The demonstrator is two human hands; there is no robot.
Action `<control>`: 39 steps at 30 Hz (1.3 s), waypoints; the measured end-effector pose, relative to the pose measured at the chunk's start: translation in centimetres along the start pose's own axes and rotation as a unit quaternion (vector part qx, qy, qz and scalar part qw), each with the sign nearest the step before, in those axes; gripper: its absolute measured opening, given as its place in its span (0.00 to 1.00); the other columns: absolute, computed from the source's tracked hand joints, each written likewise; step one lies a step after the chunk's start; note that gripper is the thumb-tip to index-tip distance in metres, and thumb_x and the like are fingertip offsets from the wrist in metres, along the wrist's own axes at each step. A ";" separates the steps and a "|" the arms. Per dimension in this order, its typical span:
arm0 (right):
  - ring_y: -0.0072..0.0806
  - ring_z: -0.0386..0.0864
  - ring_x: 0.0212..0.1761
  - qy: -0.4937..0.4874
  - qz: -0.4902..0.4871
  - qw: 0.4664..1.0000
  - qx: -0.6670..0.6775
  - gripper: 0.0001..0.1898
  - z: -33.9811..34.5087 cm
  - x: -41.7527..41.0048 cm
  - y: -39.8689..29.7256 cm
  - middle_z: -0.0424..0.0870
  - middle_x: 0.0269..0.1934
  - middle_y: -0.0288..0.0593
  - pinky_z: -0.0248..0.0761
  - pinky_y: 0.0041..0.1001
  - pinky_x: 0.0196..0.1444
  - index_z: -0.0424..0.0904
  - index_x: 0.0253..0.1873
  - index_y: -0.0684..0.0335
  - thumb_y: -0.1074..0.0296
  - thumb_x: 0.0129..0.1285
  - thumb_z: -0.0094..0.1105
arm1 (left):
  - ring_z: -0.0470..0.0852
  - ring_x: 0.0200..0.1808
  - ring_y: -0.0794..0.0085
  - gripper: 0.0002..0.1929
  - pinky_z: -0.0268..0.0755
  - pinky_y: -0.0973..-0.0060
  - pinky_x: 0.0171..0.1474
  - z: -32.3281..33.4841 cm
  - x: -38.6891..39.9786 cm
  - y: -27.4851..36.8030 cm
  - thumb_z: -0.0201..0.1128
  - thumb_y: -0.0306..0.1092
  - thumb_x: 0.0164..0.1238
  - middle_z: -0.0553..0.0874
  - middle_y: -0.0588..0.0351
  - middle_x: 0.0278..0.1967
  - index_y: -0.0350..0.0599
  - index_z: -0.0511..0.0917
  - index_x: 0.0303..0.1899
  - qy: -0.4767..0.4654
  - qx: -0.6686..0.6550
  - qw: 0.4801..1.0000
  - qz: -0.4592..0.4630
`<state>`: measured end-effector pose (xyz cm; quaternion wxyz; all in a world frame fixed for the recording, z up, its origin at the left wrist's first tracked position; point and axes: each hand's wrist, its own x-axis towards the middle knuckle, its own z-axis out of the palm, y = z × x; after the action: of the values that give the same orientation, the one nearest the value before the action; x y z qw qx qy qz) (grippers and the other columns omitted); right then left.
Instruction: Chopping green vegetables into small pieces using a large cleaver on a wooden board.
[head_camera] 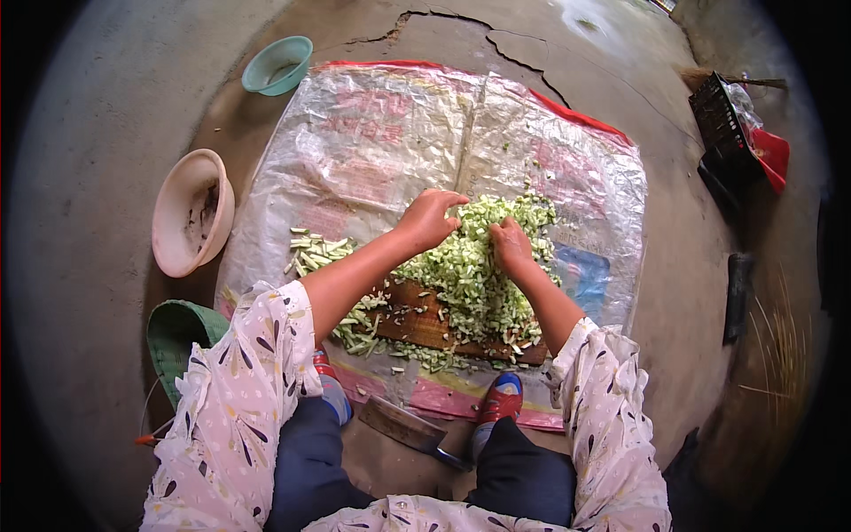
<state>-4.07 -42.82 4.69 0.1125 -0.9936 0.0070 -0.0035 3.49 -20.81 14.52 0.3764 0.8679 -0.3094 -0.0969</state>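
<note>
A heap of chopped pale-green vegetable (465,259) covers much of a wooden cutting board (415,312). At the heap's upper left edge is my left hand (432,216), thumb and forefinger apart and nothing visible between them. My right hand (512,247) presses into the heap's right side with fingers bent; whether pieces are in its grasp is hidden. Longer cut sticks (319,251) of the vegetable lie left of the heap, partly behind my left forearm. Below the board, a cleaver (402,423) rests on the floor between my feet.
A flattened woven plastic sack (399,153) with a red edge lies under the board. To its left are a teal basin (279,66), a pale pink basin (194,213) and a green woven basket (183,339). A black crate (725,126) stands right, and the concrete floor (465,33) is cracked.
</note>
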 end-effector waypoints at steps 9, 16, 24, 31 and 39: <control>0.50 0.81 0.32 0.182 -0.122 0.955 0.201 0.03 -9.9 -1.9 -5.0 0.81 0.32 0.54 0.75 0.40 0.35 0.80 0.40 0.66 0.76 0.64 0.59 | 0.84 0.41 0.55 0.13 0.75 0.62 0.46 -0.1 -0.9 2.3 0.66 0.36 0.64 0.86 0.46 0.41 0.42 0.82 0.48 0.063 -0.038 0.997 0.029; 0.50 0.80 0.33 0.160 -0.155 0.951 0.216 0.04 -14.4 -3.5 -7.0 0.79 0.32 0.54 0.74 0.40 0.34 0.74 0.44 0.67 0.78 0.65 0.58 | 0.83 0.36 0.55 0.08 0.75 0.64 0.41 -1.2 -0.8 6.0 0.64 0.33 0.64 0.84 0.46 0.33 0.39 0.81 0.40 0.028 -0.090 0.993 0.076; 0.50 0.80 0.32 0.189 -0.164 0.946 0.207 0.06 -14.9 -2.5 -8.2 0.79 0.31 0.54 0.75 0.40 0.34 0.74 0.42 0.67 0.81 0.61 0.58 | 0.82 0.33 0.56 0.08 0.74 0.64 0.38 -1.5 0.0 5.5 0.62 0.32 0.64 0.82 0.46 0.31 0.37 0.80 0.38 0.090 -0.057 0.982 0.154; 0.18 0.78 0.23 0.023 0.147 0.720 0.678 0.05 -16.3 -1.5 -9.0 0.79 0.28 0.38 0.77 0.25 0.23 0.77 0.44 0.69 0.77 0.67 0.52 | 0.71 0.25 0.84 0.10 0.65 0.81 0.29 -2.9 -0.2 6.3 0.63 0.39 0.70 0.77 0.67 0.25 0.41 0.81 0.39 -0.078 -0.443 0.882 -0.139; 0.35 0.81 0.23 0.002 0.135 0.972 0.193 0.09 -10.5 2.0 -4.3 0.84 0.31 0.48 0.77 0.34 0.32 0.84 0.46 0.59 0.67 0.61 0.65 | 0.74 0.29 0.85 0.07 0.67 0.83 0.33 -2.9 -0.7 2.7 0.68 0.34 0.67 0.82 0.65 0.29 0.41 0.81 0.38 0.024 -0.376 0.905 -0.197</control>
<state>-2.13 -41.04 15.90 0.3012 -0.9432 0.1403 0.0083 2.89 -20.08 18.47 0.6556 0.7071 -0.0637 -0.2572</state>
